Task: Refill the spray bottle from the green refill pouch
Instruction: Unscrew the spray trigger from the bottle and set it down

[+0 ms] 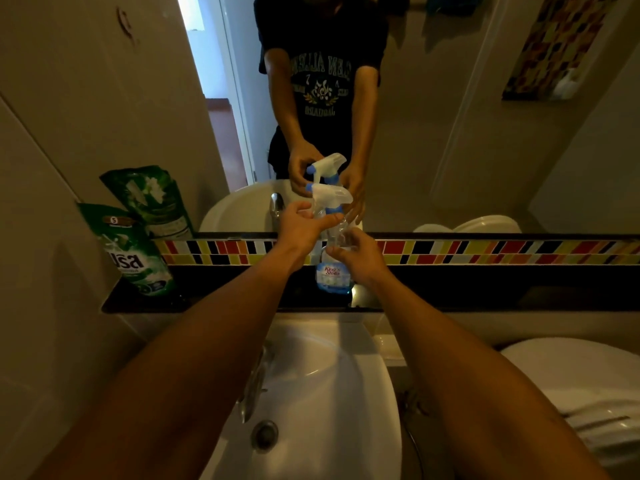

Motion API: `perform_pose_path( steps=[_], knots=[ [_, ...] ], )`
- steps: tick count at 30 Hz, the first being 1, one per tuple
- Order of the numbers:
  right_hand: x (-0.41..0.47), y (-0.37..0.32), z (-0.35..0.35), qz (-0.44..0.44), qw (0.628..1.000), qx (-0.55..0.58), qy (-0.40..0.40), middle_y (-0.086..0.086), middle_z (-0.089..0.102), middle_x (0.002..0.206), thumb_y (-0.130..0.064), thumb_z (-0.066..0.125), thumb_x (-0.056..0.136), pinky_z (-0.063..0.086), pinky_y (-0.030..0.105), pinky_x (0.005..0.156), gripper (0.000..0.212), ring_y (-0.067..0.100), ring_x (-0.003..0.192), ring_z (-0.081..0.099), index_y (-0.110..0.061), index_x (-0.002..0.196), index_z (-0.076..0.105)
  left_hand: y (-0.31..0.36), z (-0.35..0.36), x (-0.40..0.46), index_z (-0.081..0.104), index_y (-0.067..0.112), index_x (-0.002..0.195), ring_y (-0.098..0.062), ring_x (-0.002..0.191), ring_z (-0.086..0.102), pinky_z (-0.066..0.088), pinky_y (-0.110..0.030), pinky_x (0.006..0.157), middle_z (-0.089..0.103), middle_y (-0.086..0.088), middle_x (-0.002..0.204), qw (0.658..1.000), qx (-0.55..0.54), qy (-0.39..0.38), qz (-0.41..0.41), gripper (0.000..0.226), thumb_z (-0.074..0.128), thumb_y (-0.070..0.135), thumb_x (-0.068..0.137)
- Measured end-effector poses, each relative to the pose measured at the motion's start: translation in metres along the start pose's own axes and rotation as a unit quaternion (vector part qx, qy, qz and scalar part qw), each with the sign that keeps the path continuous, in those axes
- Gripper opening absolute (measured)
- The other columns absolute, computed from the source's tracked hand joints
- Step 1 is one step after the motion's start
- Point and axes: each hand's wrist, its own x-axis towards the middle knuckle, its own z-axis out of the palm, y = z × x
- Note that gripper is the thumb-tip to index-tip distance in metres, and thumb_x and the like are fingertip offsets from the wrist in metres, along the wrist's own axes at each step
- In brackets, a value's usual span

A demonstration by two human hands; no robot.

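Head view: left hand (304, 225) grips sprayer head (330, 197), right hand (360, 259) holds bottle (330, 275). Step probably unscrewing; next, fetch pouch (135, 251) far left of hands.

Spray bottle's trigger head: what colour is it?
White with a blue collar and nozzle tip, on the spray bottle; the head view shows it.

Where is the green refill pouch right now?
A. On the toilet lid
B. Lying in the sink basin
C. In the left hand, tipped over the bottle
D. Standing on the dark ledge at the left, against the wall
D: the green refill pouch stands untouched on the dark ledge by the left wall, while both the left hand and the right hand are on the spray bottle.
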Motion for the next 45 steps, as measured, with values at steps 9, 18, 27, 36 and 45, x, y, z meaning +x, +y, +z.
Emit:
perform_pose_path(
  steps=[9,18,27,36,45],
  knots=[
    [-0.004,-0.04,-0.009,-0.04,0.998,-0.018,-0.044,0.001,0.068,0.127,-0.021,0.076,0.093,0.057,0.037,0.096,0.043,0.018,0.116,0.066,-0.017,0.133,0.061,0.028,-0.023,0.005,0.062,0.019,0.114,-0.019,0.101,0.07,0.059,-0.035,0.084,0.073,-0.003,0.109,0.995,-0.08,-0.047,0.024,0.046,0.086,0.015,0.074],
    [-0.022,-0.084,-0.009,-0.051,0.993,-0.086,-0.055,0.007,0.064,0.135,-0.023,0.078,0.09,0.054,0.043,0.104,0.059,0.023,0.121,0.063,-0.012,0.143,0.054,0.059,-0.053,-0.013,0.064,0.009,0.123,-0.027,0.111,0.067,0.057,-0.041,0.094,0.071,-0.011,0.116,0.993,-0.094,-0.046,0.056,0.054,0.086,0.005,0.073],
    [-0.03,-0.091,-0.01,-0.054,0.979,-0.194,-0.014,0.022,0.063,0.127,-0.014,0.076,0.091,0.052,0.045,0.099,0.047,0.037,0.119,0.061,-0.001,0.133,0.059,0.074,-0.081,-0.016,0.065,0.021,0.117,-0.026,0.109,0.068,0.056,-0.036,0.081,0.073,-0.009,0.115,0.989,-0.136,-0.003,0.057,0.064,0.093,0.027,0.06],
    [-0.035,-0.082,-0.012,-0.019,0.979,-0.203,-0.017,0.015,0.059,0.141,-0.011,0.074,0.093,0.044,0.03,0.092,0.055,0.029,0.131,0.056,-0.005,0.144,0.052,0.076,-0.123,-0.006,0.054,0.025,0.118,-0.017,0.108,0.062,0.051,-0.028,0.075,0.062,-0.003,0.119,0.979,-0.193,0.034,0.057,0.054,0.086,0.023,0.075],
    [-0.034,-0.079,-0.012,0.012,0.98,-0.198,-0.005,0.015,0.062,0.135,-0.01,0.072,0.094,0.048,0.028,0.085,0.049,0.031,0.126,0.059,-0.006,0.14,0.055,0.072,-0.149,-0.005,0.042,0.029,0.126,-0.022,0.103,0.064,0.061,-0.038,0.084,0.055,-0.007,0.124,0.969,-0.22,0.098,0.061,0.067,0.086,0.023,0.076]
  ],
)
